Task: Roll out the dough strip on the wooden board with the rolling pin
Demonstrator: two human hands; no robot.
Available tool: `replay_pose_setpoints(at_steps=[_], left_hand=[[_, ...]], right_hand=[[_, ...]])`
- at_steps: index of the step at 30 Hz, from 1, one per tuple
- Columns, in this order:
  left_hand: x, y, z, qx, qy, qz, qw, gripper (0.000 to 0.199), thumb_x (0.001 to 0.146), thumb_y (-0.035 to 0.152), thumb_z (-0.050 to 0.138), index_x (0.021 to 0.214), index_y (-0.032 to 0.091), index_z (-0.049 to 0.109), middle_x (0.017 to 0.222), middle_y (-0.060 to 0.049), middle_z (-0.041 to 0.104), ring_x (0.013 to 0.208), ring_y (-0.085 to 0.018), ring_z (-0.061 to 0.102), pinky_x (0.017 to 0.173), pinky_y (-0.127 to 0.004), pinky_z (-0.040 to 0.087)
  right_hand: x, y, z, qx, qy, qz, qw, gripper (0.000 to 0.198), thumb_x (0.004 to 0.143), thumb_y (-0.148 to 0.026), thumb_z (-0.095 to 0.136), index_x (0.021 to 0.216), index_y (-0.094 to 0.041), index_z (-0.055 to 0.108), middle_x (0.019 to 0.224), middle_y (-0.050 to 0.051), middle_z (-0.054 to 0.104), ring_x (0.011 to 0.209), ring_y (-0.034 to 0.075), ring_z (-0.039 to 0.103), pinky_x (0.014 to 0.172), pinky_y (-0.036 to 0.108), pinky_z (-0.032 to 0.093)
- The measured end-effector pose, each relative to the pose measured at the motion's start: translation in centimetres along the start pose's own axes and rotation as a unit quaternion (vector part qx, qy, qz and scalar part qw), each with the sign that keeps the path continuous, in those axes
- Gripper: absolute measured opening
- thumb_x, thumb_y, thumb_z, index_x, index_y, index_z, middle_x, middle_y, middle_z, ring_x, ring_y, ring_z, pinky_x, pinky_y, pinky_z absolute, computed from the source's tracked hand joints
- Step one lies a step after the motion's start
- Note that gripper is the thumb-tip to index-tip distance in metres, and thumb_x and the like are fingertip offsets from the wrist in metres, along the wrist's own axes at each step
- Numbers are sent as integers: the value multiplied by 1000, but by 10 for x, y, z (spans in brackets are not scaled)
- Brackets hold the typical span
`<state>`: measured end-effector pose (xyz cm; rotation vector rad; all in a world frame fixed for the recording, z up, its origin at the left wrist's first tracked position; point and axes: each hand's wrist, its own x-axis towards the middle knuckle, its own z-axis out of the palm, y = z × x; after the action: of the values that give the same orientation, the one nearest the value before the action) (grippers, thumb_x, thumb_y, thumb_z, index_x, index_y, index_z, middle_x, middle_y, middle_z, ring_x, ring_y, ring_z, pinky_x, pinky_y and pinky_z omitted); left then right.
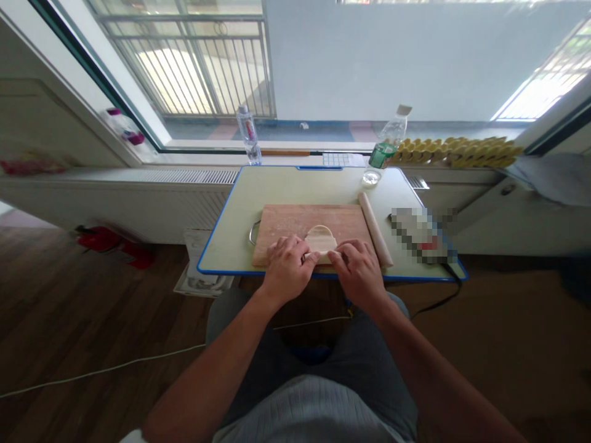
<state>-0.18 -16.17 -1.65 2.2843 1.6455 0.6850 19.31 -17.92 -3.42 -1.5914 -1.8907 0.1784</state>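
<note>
A pale, flattened round of dough (322, 237) lies near the front edge of a wooden cutting board (277, 218). Its near edge looks lifted or folded over. My left hand (290, 264) grips that near edge on the left, fingers curled and thumb pressed against it. On the right side, my right hand (356, 264) pinches the same edge between thumb and fingers. Just right of the board a wooden rolling pin (376, 231) lies at a slant, beyond my right hand. The fingertips partly hide the dough's lower corners.
The board rests on a small blue-edged table (226, 215). At its back right stands a plastic bottle with a green label (383, 154); a blurred-out item (420, 237) lies at the right. Another clear bottle (250, 136) stands by the window. A red fire extinguisher (115, 245) is on the floor.
</note>
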Motion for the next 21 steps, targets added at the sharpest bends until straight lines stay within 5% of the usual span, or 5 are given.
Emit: replay_pose_setpoints(at_steps=[9,13,16,21], left_hand=[[0,1,2,8,44,-25,999,25,99,40,73,83,25,62,107,-5,72,112,-30,60,106,-50,43],[-2,-2,3,-11,75,-13,997,9,99,31,73,105,25,70,116,-5,76,118,-30,62,107,-48,44],[-5,-2,2,-31,72,49,996,16,104,25,65,117,29,75,127,-3,78,128,-27,62,113,-47,42],[-17,-4,6,-1,65,107,992,25,104,30,68,127,27,77,133,-4,79,133,-29,62,119,-50,37]], right_hand=[[2,4,4,-1,58,38,998,20,98,-41,70,88,-25,67,102,8,76,104,31,64,94,44,46],[1,1,3,-15,85,31,996,15,99,-37,68,94,-23,70,102,10,77,105,31,65,97,45,47],[-9,-11,3,-31,97,-13,995,21,105,-26,57,116,-23,75,122,10,80,125,32,65,112,50,42],[-36,-26,13,-51,29,-101,993,50,105,-15,48,152,-22,62,158,8,65,155,30,49,132,57,18]])
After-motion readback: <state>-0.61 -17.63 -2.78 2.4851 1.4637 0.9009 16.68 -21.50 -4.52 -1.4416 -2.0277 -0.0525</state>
